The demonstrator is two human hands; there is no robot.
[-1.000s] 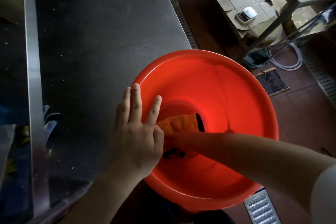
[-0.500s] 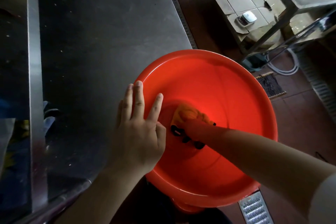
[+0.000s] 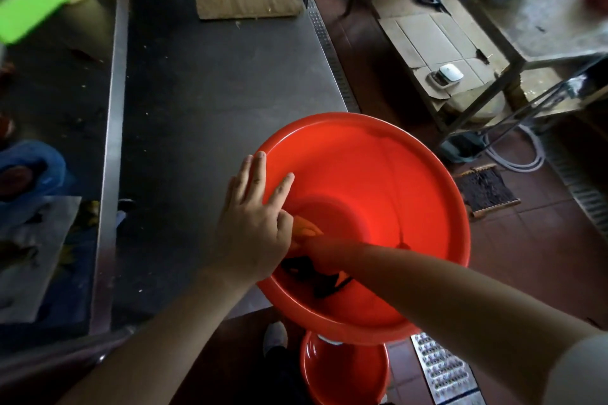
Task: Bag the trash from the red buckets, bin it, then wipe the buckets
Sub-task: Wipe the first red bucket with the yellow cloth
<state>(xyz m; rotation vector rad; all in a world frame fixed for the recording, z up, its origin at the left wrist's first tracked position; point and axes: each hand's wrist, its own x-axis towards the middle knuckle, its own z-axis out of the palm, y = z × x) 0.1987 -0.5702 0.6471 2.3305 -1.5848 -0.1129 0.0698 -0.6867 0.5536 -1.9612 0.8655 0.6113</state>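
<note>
Wiping was underway: the red bucket (image 3: pixel 378 181) overhung the tabletop's (image 3: pixel 214 92) right edge, no trash visible inside. The left hand (image 3: pixel 255 223) rested flat-fingered on its rim. The right hand (image 3: pixel 320 250) pressed an orange cloth (image 3: pixel 304 228) inside, its grip hidden. A second bucket (image 3: pixel 345 371) below awaited wiping.

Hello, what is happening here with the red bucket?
A person is wiping the inside of a red bucket at the corner of a steel table. The left hand lies flat on the rim to steady it. The right hand is down inside, pressing an orange cloth near the bottom. A second red bucket stands on the floor below.
</note>
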